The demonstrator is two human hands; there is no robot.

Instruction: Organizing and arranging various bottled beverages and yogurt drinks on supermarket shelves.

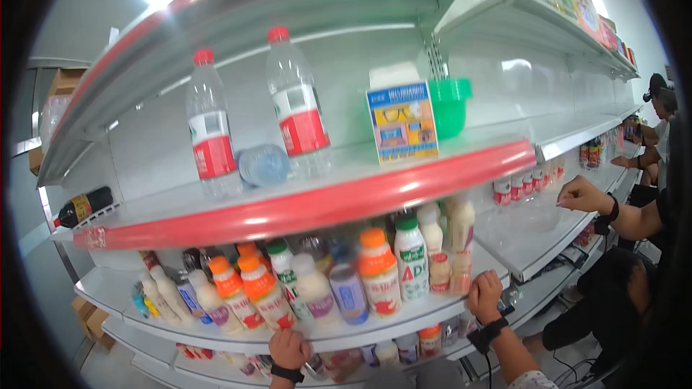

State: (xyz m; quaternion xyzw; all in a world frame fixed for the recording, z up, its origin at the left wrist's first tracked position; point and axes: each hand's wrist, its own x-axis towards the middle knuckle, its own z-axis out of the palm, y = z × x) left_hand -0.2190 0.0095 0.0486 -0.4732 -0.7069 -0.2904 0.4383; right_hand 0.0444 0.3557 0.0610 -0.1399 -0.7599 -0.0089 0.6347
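My left hand (291,350), with curled fingers, is at the front edge of the drinks shelf (346,338), just below an orange-capped bottle (270,300). What its fingers grip, if anything, is hidden. At the shelf's right end is my right hand (485,293), fingers bent, beside a small drink bottle (461,276); whether it holds anything cannot be made out. Between the hands stand a purple-labelled milky bottle (318,294), a blue-and-silver can (349,294), another orange-capped bottle (380,281) and a green-capped white bottle (412,265). Both wrists wear black bands.
Above, a red-edged shelf (324,202) holds two red-capped water bottles (211,140) (300,113), a fallen clear bottle (265,166), a printed box (403,124) and a green basket (453,108). At right, another person's hand (581,196) reaches over the adjoining shelf (519,243).
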